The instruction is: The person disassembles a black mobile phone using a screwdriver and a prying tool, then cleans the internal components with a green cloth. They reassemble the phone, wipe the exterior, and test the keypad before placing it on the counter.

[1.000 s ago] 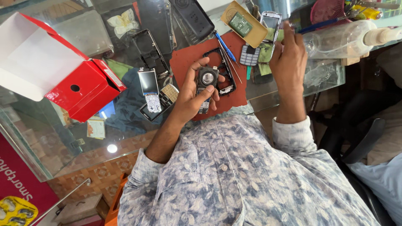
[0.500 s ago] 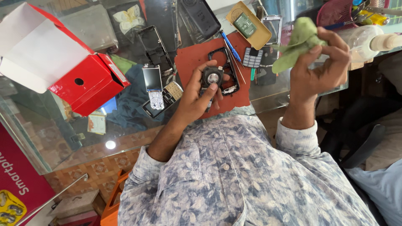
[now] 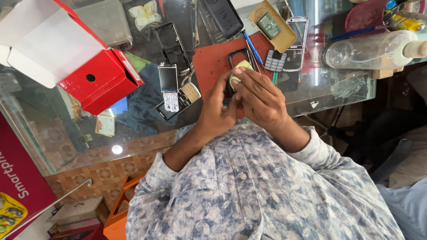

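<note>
My left hand (image 3: 217,109) and my right hand (image 3: 263,98) meet over a red mat (image 3: 207,62) on a glass counter. In my right hand is a pale green cloth (image 3: 238,73), pressed against the small dark part that my left hand grips. That part is almost wholly hidden between the fingers and the cloth. A black phone frame (image 3: 235,54) lies on the mat just beyond my fingers. A blue screwdriver (image 3: 252,42) rests beside it.
An open red box (image 3: 100,84) stands at the left. Nearby lie a stripped phone board with keypad (image 3: 178,95), a loose keypad (image 3: 275,60), a tan cover holding a green battery (image 3: 271,24), a clear plastic bottle (image 3: 369,49) and a pink basket (image 3: 367,18).
My right hand took the green cloth from the far right of the counter and brought it down onto the part in my left hand. The left hand stayed over the mat.
</note>
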